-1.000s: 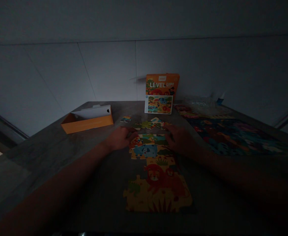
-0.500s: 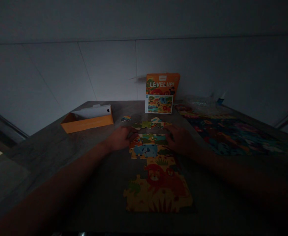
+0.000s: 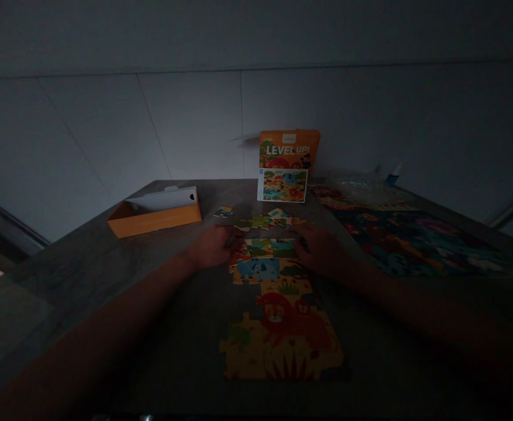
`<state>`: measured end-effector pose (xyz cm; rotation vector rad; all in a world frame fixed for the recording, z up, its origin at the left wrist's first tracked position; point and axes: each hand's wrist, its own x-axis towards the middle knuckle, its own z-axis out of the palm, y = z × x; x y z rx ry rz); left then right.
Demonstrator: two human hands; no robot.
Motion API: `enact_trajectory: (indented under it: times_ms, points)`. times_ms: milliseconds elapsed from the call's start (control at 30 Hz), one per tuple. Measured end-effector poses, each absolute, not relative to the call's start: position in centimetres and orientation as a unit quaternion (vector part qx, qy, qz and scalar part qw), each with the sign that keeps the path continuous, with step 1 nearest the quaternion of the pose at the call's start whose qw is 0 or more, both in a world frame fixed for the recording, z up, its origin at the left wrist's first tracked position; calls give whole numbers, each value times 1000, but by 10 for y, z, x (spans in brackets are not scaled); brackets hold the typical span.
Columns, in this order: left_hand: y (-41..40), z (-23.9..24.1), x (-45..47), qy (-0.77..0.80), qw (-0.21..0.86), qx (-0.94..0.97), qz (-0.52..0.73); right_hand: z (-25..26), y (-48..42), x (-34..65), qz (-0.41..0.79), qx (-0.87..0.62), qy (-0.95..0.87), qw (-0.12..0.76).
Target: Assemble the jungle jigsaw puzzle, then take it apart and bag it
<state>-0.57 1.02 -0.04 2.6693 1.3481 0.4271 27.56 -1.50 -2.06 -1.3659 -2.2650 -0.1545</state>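
A partly joined animal puzzle (image 3: 278,316) lies on the grey table (image 3: 107,280) in dim light, with a lion at the near end and a blue animal farther up. My left hand (image 3: 215,245) rests at the left edge of the puzzle's far rows, fingers curled against the pieces. My right hand (image 3: 322,248) rests at the right edge of the same rows, fingers bent onto a green piece (image 3: 278,248). Several loose pieces (image 3: 265,221) lie just beyond the hands.
The orange puzzle box (image 3: 288,165) stands upright at the far table edge against the wall. An open orange box tray (image 3: 155,213) lies at the left. A larger finished puzzle (image 3: 414,240) and a clear plastic bag (image 3: 361,184) are at the right.
Both hands stay at the puzzle's far rows; the top pieces between them have shifted slightly. The view has barely moved.
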Motion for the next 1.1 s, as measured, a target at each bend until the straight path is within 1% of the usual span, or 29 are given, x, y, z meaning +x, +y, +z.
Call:
enact_trajectory:
  times_ms: [333,500,667,833,1100]
  points:
    - [7,5,-3,436,46,890,125,-19,-18,272,-36,-508,-836,203]
    - [6,5,-3,396,43,907,134,-20,-20,271,-44,-502,-842,193]
    - [6,4,-4,335,62,933,118,-17,-25,268,-46,-456,-868,191]
    - [8,1,-5,313,67,939,128,-15,-24,270,-52,-399,-897,183]
    - [9,0,-5,296,68,944,132,-18,-24,268,-54,-370,-910,178]
